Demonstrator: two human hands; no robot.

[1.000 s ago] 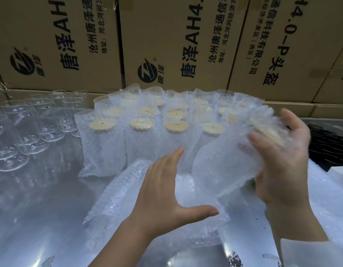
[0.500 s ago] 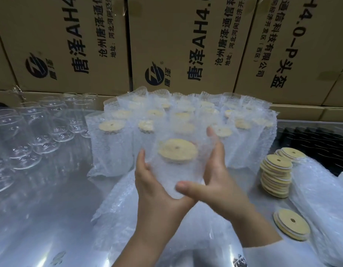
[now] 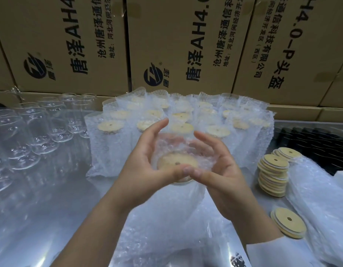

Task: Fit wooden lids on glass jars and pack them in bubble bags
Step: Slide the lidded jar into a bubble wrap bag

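Centre frame: left hand [image 3: 147, 160] and right hand [image 3: 220, 166] both curl round a clear glass jar [image 3: 183, 182] with round wooden lid [image 3: 176, 162], inside a translucent bubble bag [image 3: 174, 139]. Judged fragile, slippery: grip 2 opposite sides, not loose film

Left hand [image 3: 147, 166] and right hand [image 3: 220, 170] both bare, thumbnails [image 3: 186, 170] short and plain, left forearm [image 3: 101, 228] bare down to the lower frame edge, right wrist emerging from a white sleeve [image 3: 278, 253], cuff edge straight, fabric smooth and unpatterned.
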